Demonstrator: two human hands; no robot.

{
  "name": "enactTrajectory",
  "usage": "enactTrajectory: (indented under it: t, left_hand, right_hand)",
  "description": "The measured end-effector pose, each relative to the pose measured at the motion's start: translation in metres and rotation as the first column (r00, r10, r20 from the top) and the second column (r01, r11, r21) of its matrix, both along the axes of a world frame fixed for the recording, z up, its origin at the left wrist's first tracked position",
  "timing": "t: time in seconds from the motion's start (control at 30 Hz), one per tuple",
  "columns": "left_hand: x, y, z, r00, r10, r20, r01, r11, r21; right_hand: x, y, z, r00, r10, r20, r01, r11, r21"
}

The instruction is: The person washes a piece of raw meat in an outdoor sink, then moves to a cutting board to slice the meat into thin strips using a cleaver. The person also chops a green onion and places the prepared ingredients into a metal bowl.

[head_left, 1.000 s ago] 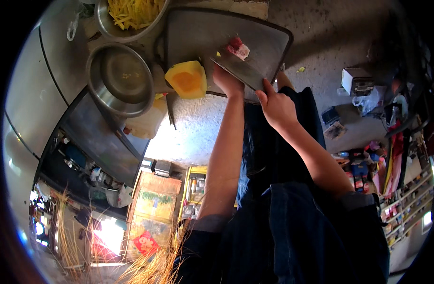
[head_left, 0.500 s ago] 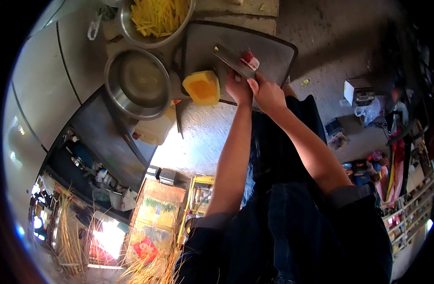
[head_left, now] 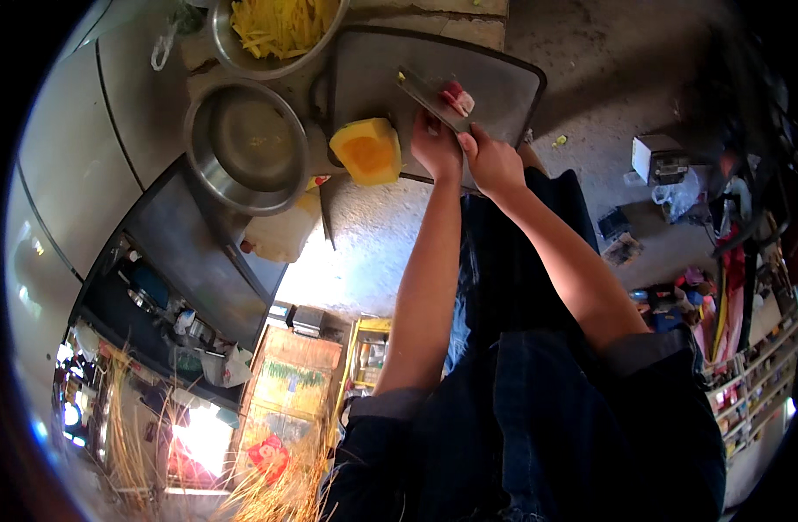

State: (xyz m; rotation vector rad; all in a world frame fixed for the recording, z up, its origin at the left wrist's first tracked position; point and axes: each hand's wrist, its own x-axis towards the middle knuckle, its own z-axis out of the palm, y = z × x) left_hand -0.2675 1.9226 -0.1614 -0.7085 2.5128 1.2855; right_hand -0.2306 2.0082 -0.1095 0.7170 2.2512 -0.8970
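Note:
My right hand (head_left: 496,163) grips the handle end of a kitchen knife (head_left: 428,97), its blade slanting up and left over the dark cutting board (head_left: 503,87). A small piece of red and white meat (head_left: 457,99) lies along the blade's right side. Close against the blade's left side is my left hand (head_left: 436,150), fingers curled; what they hold, if anything, is hidden. A cut chunk of pumpkin (head_left: 367,151) with an orange hollow sits at the board's left edge. A bit of yellow sticks near the blade's tip.
Left of the board stands a metal basin (head_left: 194,148). Beyond it, another metal bowl (head_left: 218,39) holds yellow strips (head_left: 281,26). A pale plastic jug (head_left: 281,230) rests below the basin. On the floor at right are a white box (head_left: 658,159) and a plastic bag (head_left: 679,193).
The whole view has shifted slightly, so the board, basins and pumpkin sit a little higher and further left. Both hands stay close together at the knife.

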Motion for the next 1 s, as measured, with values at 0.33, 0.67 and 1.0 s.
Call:
enactTrajectory:
  t: [0.33,0.67,1.0]
  left_hand:
    - [-0.001,-0.001,-0.007,0.992,0.057,-0.113,-0.041,0.989,0.142]
    - [0.059,0.002,-0.001,0.999,-0.016,-0.037,0.019,0.997,0.074]
    - [0.017,0.003,0.007,0.99,0.105,-0.095,-0.08,0.968,0.239]
  right_hand:
    - [0.039,0.017,0.01,0.996,0.055,0.065,-0.054,0.998,-0.025]
    - [0.045,0.008,-0.007,0.995,0.039,-0.096,-0.037,0.999,0.026]
    - [0.062,0.03,0.055,0.992,0.054,-0.118,-0.061,0.996,-0.063]
